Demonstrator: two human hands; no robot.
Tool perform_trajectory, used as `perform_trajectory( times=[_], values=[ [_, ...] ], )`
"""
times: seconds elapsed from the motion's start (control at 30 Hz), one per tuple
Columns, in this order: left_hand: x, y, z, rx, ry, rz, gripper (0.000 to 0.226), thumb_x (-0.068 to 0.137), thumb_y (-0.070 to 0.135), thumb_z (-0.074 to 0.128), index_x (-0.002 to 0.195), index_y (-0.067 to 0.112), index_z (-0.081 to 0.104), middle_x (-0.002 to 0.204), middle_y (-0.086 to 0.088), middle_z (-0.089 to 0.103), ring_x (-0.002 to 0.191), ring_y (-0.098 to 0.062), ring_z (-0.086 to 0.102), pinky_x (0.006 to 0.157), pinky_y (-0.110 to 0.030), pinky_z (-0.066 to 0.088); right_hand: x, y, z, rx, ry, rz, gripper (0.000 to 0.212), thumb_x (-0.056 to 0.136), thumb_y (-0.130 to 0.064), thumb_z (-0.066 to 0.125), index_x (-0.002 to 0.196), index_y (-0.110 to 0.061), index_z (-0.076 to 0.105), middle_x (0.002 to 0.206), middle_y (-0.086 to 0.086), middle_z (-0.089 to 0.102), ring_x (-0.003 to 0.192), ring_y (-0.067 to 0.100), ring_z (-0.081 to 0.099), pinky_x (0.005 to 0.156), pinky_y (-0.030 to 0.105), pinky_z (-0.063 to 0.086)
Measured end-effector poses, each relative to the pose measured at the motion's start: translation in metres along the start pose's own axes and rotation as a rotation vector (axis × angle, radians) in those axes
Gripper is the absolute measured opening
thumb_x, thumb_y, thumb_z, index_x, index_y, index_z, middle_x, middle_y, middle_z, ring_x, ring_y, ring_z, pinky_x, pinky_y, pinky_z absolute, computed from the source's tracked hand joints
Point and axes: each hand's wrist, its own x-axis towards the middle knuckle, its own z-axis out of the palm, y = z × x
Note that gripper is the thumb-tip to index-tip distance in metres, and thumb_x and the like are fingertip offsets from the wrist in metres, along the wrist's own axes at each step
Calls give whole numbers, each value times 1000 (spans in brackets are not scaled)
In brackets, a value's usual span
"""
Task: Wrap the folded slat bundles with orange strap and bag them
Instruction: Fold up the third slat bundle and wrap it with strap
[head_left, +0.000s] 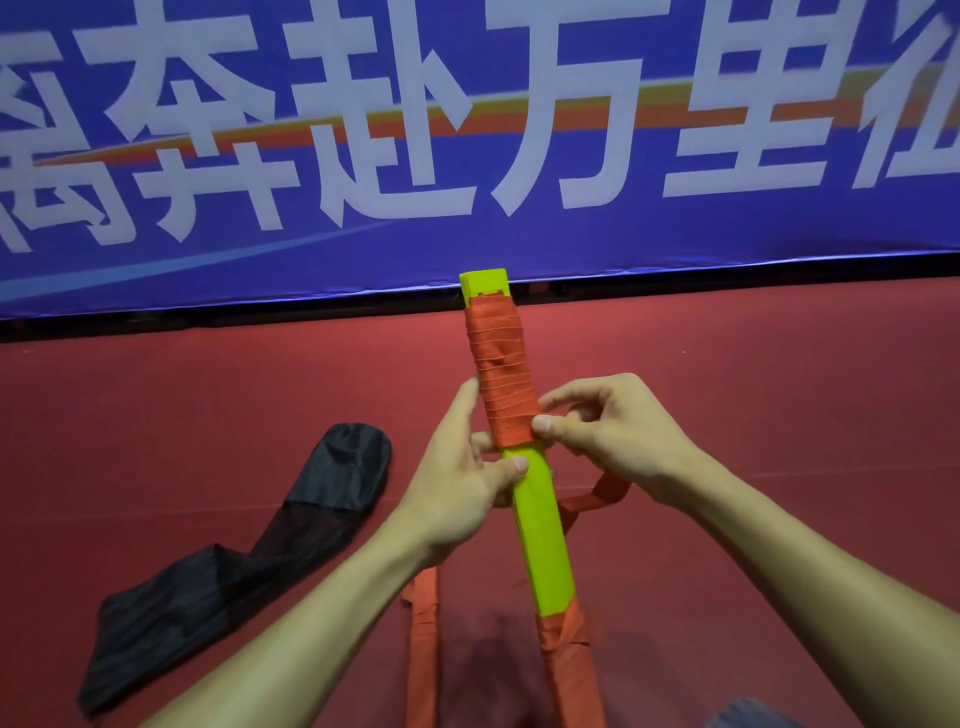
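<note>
Low by your lap, loose orange strap (422, 649) trails over the red floor (779, 395), so feed it taut. Your left hand (457, 483) grips the slat bundle (540, 525) below the wrap, thumb pressed on its yellow face; your right hand (613, 431) pinches the wrap's lower edge. Lay each turn snug, overlapping downward. Black bag (234, 561) lies on the floor's left side; blue banner (467, 244) beyond its far edge.

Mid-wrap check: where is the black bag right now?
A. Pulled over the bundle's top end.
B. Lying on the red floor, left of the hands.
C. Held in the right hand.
B: the black bag lies on the red floor to the left of the left hand, which grips the slat bundle, while the right hand pinches the orange strap.
</note>
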Motion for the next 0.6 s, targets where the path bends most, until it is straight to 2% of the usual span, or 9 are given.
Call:
perform_trajectory(
  times=[0.07,0.13,0.27,0.33,0.43,0.53,0.6],
  values=[
    [1,1,2,-16,-11,21,57,93,-19,50,127,26,43,94,-11,73,89,-44,65,68,-41,57,0,1,0,2,-16,-1,12,83,-15,76,92,-8,73,58,3,58,49,4,45,52,16,38],
    [1,2,4,-20,-7,31,59,92,-20,49,124,29,43,93,-9,74,88,-44,65,70,-43,58,-1,0,-1,15,-42,-16,13,85,-13,73,94,-3,75,64,4,63,52,5,45,53,16,39],
    [1,3,3,-38,-2,41,70,91,-22,49,136,31,33,94,-13,75,83,-40,70,68,-43,60,-4,-3,-2,69,-75,-23,11,89,-8,68,92,0,75,58,-6,59,44,-1,37,46,10,31],
    [0,5,4,-57,-4,53,83,91,-23,49,142,39,25,98,-18,73,78,-36,73,65,-40,61,-4,-4,-3,68,-90,-18,13,91,-8,65,91,1,74,51,-12,54,41,-1,34,44,9,28],
    [-3,10,6,-57,-28,111,100,91,-23,49,143,57,16,105,-26,70,80,-40,71,67,-37,60,-6,-7,-2,32,-92,-6,17,93,-12,64,87,0,74,45,-13,47,41,0,29,43,11,25],
    [-4,12,7,24,-33,184,104,92,-20,51,136,69,22,108,-18,70,85,-42,72,71,-43,62,-6,-10,-2,19,-38,7,20,92,-13,65,79,0,71,42,-13,44,40,1,30,42,11,24],
    [-4,11,9,103,13,218,102,92,-17,55,136,71,27,115,-6,70,86,-37,73,77,-50,62,-6,-12,1,21,0,4,22,91,-13,66,72,-3,69,40,-13,44,39,0,32,43,11,25]
  ],
)
